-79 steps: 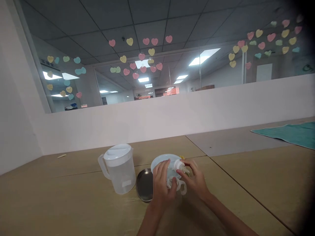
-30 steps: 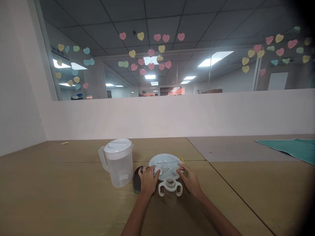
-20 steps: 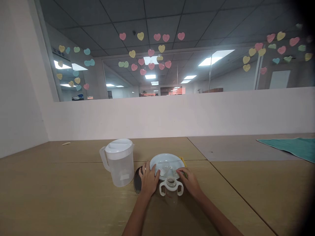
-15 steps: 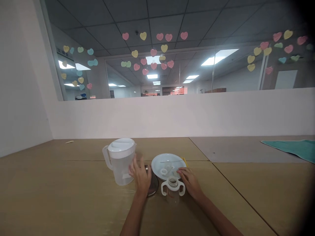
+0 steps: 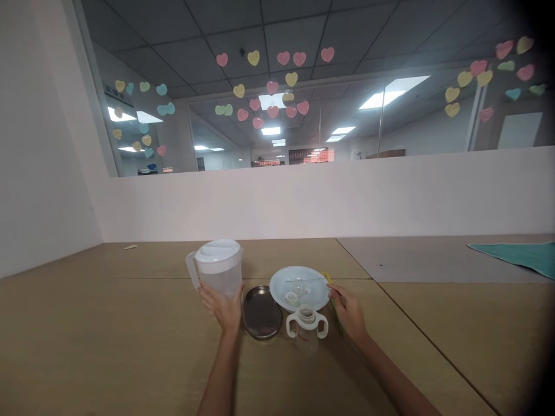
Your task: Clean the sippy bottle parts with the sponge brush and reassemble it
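Note:
My left hand (image 5: 224,305) cups the lower front of a translucent plastic pitcher (image 5: 223,280) with a white lid, thumb on its right side and fingers on its left. At the right rim of a pale blue bowl (image 5: 281,277), the thumb and fingers of my right hand (image 5: 349,312) are pinched together on the edge. Inside the bowl lie a white ring (image 5: 291,299) and clear small parts; a thin rod crosses it. A clear bottle (image 5: 307,341) with a white two-handled collar (image 5: 307,317) stands upright and uncapped in front of the bowl.
Between the pitcher and the bowl lies a dark metal tray (image 5: 262,315). A yellow-green slim item (image 5: 336,318) is partly hidden by my right hand. Far right is a teal cloth (image 5: 520,257). A wall and window with heart-shaped notes stand behind the table.
My left hand has moved left and down from above the metal tray onto the pitcher, uncovering the tray. My right hand has drawn back from over the bowl to its right rim.

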A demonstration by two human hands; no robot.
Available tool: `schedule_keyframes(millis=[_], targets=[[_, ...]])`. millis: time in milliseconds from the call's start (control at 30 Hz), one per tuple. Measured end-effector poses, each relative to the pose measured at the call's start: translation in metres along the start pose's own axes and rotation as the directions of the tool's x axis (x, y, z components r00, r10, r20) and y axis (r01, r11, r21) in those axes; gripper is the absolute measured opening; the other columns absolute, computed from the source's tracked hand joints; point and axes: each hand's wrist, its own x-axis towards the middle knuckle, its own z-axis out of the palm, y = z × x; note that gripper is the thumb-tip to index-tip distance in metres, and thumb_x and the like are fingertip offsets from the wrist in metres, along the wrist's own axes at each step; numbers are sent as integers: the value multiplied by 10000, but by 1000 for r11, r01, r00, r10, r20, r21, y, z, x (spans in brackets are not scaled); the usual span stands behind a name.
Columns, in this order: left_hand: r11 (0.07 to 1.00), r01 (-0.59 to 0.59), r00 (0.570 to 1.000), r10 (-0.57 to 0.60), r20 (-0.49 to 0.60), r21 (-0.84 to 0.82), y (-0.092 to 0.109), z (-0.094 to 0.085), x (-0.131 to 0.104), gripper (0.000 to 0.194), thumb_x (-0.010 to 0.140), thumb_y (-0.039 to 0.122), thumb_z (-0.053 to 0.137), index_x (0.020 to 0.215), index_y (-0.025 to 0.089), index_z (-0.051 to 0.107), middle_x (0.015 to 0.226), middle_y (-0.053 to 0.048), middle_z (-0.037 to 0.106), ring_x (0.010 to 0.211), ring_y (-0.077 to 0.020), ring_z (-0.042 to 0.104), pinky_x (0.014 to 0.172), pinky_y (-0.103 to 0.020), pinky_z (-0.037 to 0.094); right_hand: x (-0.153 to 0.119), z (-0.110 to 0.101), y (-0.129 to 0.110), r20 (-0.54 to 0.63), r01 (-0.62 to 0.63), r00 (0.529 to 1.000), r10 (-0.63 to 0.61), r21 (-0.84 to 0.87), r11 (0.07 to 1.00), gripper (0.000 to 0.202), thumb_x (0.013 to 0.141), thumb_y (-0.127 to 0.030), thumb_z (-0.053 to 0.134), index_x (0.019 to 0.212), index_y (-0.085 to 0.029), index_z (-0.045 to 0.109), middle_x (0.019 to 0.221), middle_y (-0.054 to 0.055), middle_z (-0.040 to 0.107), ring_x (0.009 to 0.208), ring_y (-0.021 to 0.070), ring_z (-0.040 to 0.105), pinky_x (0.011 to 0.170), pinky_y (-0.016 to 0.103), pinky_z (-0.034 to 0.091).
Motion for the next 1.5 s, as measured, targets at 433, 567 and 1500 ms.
schedule_keyframes(millis=[433, 567, 1500], targets=[[975, -218, 971, 221, -91, 36, 7, -15, 2, 953, 692, 488, 639, 1402, 102, 133, 1405, -241, 265, 1270, -402, 278, 1022, -562, 270, -27, 15, -29, 60, 138, 988, -141, 42, 990, 429, 909, -409, 306, 688, -183, 595, 700, 41, 610, 698, 155, 551, 672, 255, 404], [944, -321, 944, 326, -53, 83, 12, -16, -8, 857, 739, 458, 602, 1400, 124, 169, 1417, -237, 245, 1300, -390, 229, 1013, -604, 224, -35, 24, -32, 50, 248, 968, -247, -11, 969, 438, 922, -359, 300, 571, -182, 491, 569, 11, 503, 584, 126, 474, 596, 237, 355], [740, -652, 756, 619, 216, 164, 13, -16, -21, 615, 757, 105, 562, 1265, 426, 431, 1378, -50, 414, 1323, -315, 253, 1044, -607, 128, -34, 19, -23, -10, 416, 908, -419, -103, 903, 382, 895, -208, 380, 515, -174, 370, 513, -12, 411, 526, 97, 379, 555, 239, 278]])
